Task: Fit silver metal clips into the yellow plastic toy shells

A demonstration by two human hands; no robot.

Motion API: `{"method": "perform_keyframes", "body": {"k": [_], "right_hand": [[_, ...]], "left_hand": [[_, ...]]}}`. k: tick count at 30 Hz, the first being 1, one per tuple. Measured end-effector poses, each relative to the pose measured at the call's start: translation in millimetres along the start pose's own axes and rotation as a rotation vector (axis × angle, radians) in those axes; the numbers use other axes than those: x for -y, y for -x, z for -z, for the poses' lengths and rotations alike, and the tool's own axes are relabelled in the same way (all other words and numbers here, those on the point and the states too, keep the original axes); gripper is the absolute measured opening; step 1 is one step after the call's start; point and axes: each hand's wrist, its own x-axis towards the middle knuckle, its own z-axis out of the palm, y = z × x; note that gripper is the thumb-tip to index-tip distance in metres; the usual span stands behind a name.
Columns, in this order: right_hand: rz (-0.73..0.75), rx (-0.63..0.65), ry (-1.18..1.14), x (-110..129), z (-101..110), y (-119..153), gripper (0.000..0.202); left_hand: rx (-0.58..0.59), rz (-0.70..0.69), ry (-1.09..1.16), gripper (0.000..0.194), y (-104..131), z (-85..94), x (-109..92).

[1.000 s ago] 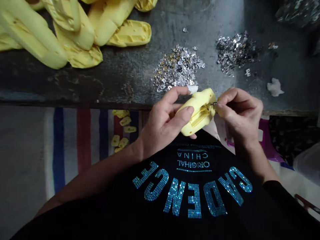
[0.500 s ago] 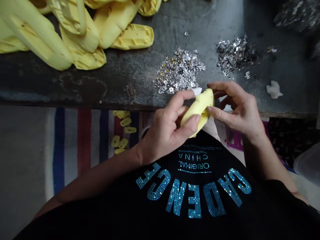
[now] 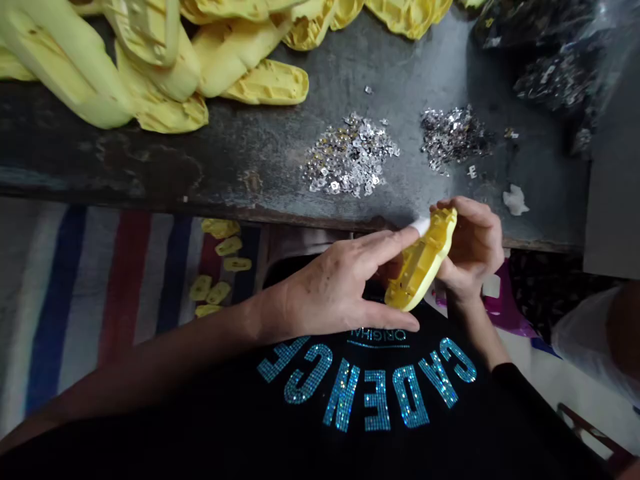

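Note:
A yellow plastic shell (image 3: 423, 260) is tilted near the table's front edge, its ribbed hollow side facing up. My right hand (image 3: 470, 240) grips its upper right end, fingers behind it and thumb at its side. My left hand (image 3: 350, 280) lies along the shell's left side with fingers and thumb spread apart; a white covering (image 3: 421, 225) on one fingertip is by the shell's upper edge. Beyond the hands lie a heap of small silvery metal pieces (image 3: 353, 157) and a second, darker heap (image 3: 455, 139).
More yellow shells (image 3: 160, 60) are piled at the back left of the dark table (image 3: 240, 160). Clear bags of metal pieces (image 3: 555, 80) are at the back right. A white scrap (image 3: 515, 200) lies near the front edge. Small yellow parts (image 3: 218, 292) rest on striped cloth below.
The shell has turned from its smooth outer side to its hollow side and moved right and toward my body. My left fingers have spread from their grip. The view has shifted.

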Motion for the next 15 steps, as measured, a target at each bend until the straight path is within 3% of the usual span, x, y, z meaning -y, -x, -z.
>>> {"method": "perform_keyframes", "body": {"k": [6, 12, 15], "right_hand": [[0.048, 0.008, 0.062, 0.6, 2.3, -2.8, 0.059], [0.043, -0.003, 0.075, 14.7, 2.6, -8.7, 0.055], [-0.045, 0.155, 0.045, 16.6, 5.5, -24.3, 0.059]], "left_hand": [[-0.006, -0.07, -0.048, 0.075, -2.9, -2.8, -1.2], [-0.099, -0.219, -0.021, 0.05, -1.3, -1.3, 14.6], [-0.147, -0.055, 0.131, 0.05, 4.0, 6.5, 21.4]]}}
